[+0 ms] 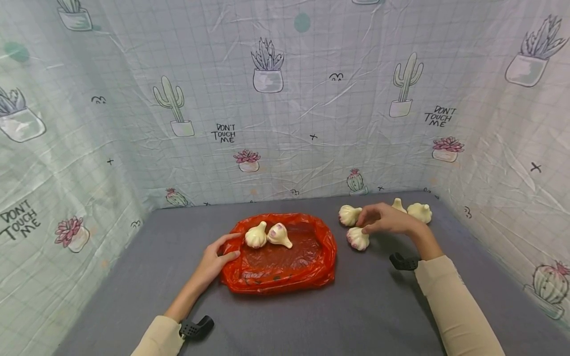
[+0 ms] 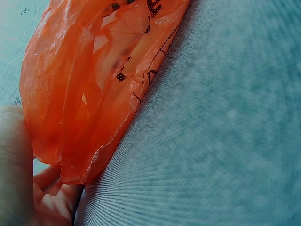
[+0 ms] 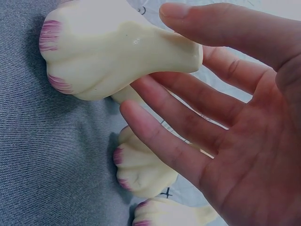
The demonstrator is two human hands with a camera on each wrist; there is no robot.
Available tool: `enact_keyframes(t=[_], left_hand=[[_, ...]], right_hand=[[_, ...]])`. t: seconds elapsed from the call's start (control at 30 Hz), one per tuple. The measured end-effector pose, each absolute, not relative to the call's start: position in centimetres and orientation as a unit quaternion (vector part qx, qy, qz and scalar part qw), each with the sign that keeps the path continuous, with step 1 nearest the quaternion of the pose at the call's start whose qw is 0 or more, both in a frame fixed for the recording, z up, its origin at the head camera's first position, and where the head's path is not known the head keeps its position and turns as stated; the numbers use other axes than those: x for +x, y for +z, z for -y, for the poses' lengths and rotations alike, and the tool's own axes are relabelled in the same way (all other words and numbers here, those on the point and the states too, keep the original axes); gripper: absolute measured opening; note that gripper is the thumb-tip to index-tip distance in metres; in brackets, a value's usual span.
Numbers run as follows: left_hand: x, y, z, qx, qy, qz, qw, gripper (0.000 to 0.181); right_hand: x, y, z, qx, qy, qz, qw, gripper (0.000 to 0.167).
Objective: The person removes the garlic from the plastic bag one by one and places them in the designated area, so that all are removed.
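Note:
A red plastic bag [image 1: 285, 286] lies spread open on the grey table, with two garlic bulbs [image 1: 256, 236] in its far left part. My left hand [image 1: 213, 259] holds the bag's left edge, thumb on the near side and fingers farther back. The bag's side [image 2: 89, 94] hangs between thumb and fingers in the left wrist view. To the right of the bag, my right hand [image 1: 387, 219] reaches over a garlic bulb [image 1: 358, 239]. Its thumb and loosely extended fingers are around the bulb's stem [image 3: 181, 52], without a visible pinch. That bulb rests on the table.
Another garlic bulb [image 1: 349, 215] sits just behind the right hand's fingertips. Two more stand at the far right, one garlic bulb [image 1: 419, 212] in plain sight and one partly behind the hand. A printed cloth [image 1: 285, 118] hangs around the table's back and sides.

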State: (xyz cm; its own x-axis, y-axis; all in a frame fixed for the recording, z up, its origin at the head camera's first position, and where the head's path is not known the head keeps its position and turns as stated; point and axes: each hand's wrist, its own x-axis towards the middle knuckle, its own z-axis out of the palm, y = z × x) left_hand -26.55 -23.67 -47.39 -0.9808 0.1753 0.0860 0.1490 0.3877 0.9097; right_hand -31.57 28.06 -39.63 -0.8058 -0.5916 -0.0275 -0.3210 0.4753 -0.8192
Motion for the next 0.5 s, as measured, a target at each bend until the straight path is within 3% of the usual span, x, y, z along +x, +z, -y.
enact_keyframes(t=[0.5], left_hand=[[-26.69, -47.5, 23.71, 0.102, 0.538, -0.837, 0.004, 0.048]], right_hand=[[-31.16, -38.74, -27.99, -0.279, -0.438, -0.845, 0.125, 0.035]])
